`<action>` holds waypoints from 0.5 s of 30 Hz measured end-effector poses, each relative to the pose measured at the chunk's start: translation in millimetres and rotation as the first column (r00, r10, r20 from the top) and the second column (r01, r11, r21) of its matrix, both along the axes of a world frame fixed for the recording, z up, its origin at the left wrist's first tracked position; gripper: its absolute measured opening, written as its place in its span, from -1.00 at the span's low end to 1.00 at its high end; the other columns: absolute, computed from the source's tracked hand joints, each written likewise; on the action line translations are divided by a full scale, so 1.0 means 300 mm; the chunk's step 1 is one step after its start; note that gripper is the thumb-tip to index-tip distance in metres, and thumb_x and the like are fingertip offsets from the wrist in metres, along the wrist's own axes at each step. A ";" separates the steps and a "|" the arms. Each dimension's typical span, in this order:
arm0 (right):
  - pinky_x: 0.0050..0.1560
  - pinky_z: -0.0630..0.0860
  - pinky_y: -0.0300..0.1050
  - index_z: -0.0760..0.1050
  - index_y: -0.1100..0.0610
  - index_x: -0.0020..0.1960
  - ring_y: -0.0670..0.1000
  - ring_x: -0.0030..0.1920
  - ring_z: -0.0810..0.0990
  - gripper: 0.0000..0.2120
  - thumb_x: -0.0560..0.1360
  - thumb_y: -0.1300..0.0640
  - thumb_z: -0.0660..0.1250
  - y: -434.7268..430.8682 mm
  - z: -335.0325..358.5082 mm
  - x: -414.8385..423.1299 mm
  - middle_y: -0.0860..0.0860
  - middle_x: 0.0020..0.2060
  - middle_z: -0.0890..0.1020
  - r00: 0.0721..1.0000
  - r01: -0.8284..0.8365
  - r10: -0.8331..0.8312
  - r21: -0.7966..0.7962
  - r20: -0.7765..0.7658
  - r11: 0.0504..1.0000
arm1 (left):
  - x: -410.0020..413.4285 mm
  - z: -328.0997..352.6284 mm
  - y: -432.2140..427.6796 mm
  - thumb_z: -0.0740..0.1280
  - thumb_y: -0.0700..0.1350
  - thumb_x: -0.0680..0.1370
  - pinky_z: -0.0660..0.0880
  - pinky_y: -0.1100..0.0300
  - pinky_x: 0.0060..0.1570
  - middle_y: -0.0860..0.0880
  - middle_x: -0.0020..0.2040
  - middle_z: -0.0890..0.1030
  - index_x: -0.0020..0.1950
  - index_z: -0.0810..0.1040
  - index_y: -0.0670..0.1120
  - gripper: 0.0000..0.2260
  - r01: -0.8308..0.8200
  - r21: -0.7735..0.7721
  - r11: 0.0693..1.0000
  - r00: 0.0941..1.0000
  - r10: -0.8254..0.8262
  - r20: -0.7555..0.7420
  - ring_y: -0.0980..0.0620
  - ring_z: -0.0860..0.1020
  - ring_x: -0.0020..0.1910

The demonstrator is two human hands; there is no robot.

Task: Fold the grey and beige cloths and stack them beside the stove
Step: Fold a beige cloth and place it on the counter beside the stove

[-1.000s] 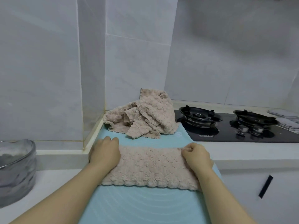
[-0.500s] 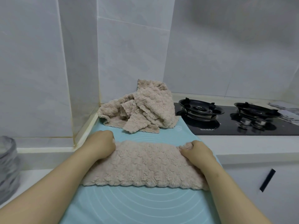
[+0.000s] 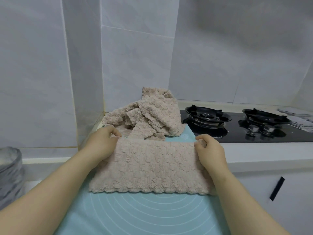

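Note:
A beige fleecy cloth [image 3: 152, 167] is stretched between my hands above the light blue mat [image 3: 144, 214], its scalloped lower edge resting on the mat. My left hand [image 3: 101, 145] pinches the cloth's upper left corner. My right hand [image 3: 210, 150] pinches the upper right corner. The top edge is lifted off the mat. Behind it, a crumpled heap of beige cloths [image 3: 147, 116] lies in the wall corner, left of the black gas stove [image 3: 237, 126]. No grey cloth is visible.
A glass bowl [image 3: 9, 172] stands at the left edge on the lower counter. White tiled walls close the back and left. The stove's two burners [image 3: 208, 115] sit to the right. A cabinet front with a black handle [image 3: 277, 189] is below right.
Both hands went from pressing the flat folded cloth to pinching its far corners and lifting that edge up. The view has shifted slightly left and closer.

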State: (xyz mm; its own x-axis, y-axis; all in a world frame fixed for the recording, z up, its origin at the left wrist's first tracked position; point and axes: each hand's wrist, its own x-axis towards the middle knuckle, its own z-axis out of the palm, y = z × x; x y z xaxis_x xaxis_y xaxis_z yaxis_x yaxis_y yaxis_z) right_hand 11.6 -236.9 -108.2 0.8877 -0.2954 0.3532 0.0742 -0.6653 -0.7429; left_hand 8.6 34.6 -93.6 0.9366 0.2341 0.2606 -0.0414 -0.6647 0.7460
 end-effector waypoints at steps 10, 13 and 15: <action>0.28 0.35 0.08 0.17 0.02 0.46 0.16 0.28 0.41 -0.54 0.58 0.05 0.10 -0.011 0.005 0.095 0.09 0.34 0.43 0.960 -0.050 0.021 -0.096 -0.279 0.994 | 0.061 -0.069 -0.062 0.05 -0.35 0.53 0.41 0.10 -0.07 -0.18 0.36 0.32 0.32 0.34 -0.10 -0.61 -0.036 0.176 0.984 0.990 0.059 -0.127 -0.15 0.43 0.14; 0.23 0.36 0.03 0.18 0.00 0.43 0.17 0.25 0.40 -0.51 0.52 -0.04 0.14 -0.011 -0.035 0.074 0.08 0.25 0.49 0.921 0.002 -0.098 -0.246 -0.378 0.969 | 0.012 -0.078 -0.089 0.09 -0.21 0.60 0.20 0.02 0.40 -0.04 0.52 0.05 0.44 0.22 -0.01 -0.60 0.058 0.361 0.931 0.998 -0.067 0.011 -0.07 0.10 0.48; 0.19 0.38 0.00 0.27 0.06 0.34 0.17 0.24 0.40 -0.52 0.48 -0.08 0.20 -0.012 -0.037 0.061 0.09 0.21 0.50 0.902 0.018 -0.155 -0.325 -0.403 0.946 | -0.022 -0.081 -0.111 0.07 -0.02 0.63 0.09 0.02 0.46 0.01 0.54 0.01 0.48 0.15 0.05 -0.59 0.216 0.466 0.858 0.975 -0.216 -0.053 0.01 -0.02 0.52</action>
